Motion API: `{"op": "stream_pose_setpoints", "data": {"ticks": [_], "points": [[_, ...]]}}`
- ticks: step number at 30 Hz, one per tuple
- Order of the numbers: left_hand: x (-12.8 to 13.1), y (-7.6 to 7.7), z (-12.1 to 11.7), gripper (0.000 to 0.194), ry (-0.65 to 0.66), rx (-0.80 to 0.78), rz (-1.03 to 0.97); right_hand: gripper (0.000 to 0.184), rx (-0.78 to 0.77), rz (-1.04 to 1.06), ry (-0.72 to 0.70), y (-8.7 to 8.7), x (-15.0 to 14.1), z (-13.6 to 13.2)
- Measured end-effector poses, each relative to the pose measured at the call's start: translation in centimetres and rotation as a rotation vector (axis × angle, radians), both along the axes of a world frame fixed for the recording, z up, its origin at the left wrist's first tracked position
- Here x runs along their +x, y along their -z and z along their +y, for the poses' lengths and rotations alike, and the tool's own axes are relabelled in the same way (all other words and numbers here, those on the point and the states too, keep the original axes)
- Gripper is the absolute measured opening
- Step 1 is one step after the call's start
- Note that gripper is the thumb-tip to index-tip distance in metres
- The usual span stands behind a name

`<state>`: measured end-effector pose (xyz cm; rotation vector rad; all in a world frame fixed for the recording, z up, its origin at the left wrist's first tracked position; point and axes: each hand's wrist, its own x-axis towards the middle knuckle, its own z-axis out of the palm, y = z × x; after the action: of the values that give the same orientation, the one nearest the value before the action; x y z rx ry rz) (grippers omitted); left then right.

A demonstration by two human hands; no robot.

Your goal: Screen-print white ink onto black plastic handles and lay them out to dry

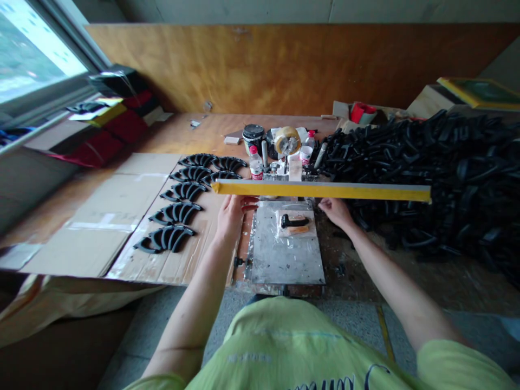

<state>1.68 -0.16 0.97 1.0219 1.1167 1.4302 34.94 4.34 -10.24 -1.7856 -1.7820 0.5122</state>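
My left hand (pixel 234 218) and my right hand (pixel 333 212) rest just below a long yellow and grey bar (pixel 320 190) lying across the view. The fingers of both hands reach its near edge, but I cannot tell if they grip it. Between my hands, a scratched metal plate (pixel 284 265) carries a clear plastic sheet (pixel 294 223) with a small black handle (pixel 294 220) on it. Left of my left hand, rows of black arched parts (pixel 164 238) lie on flattened cardboard (pixel 81 227).
A large heap of black handles (pixel 430 168) fills the right of the bench. Behind the bar stand a tape roll (pixel 287 141), a dark tin (pixel 253 138) and a plastic bottle (pixel 255 162). A yellow-framed panel (pixel 481 92) leans at the back right.
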Motion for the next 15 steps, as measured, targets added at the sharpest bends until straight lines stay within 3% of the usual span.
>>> {"op": "stream_pose_setpoints", "data": {"ticks": [3,5,7,11,13,15], "points": [[0.6,0.5,-0.1,0.049,-0.043,-0.014,-0.013,0.029,0.007,-0.096,-0.282,2.4,-3.2,-2.7],[0.9,1.9,-1.3,0.05,-0.061,-0.04,0.004,0.025,0.047,-0.179,-0.361,2.4,-4.9,-3.7],[1.5,3.9,-3.2,0.053,0.013,-0.153,0.042,0.013,0.098,-0.21,-0.344,1.5,-6.2,-4.8],[3.5,7.6,-7.5,0.064,0.341,-0.502,0.043,0.005,0.295,-0.12,-0.246,-0.7,-9.7,-9.2],[4.5,8.6,-8.9,0.06,0.317,-0.54,0.008,0.006,0.375,-0.106,-0.282,-0.9,-12.1,-12.2],[4.7,8.8,-9.3,0.051,0.225,-0.481,0.041,0.009,0.423,-0.113,-0.352,-0.5,-14.2,-14.6]]}}
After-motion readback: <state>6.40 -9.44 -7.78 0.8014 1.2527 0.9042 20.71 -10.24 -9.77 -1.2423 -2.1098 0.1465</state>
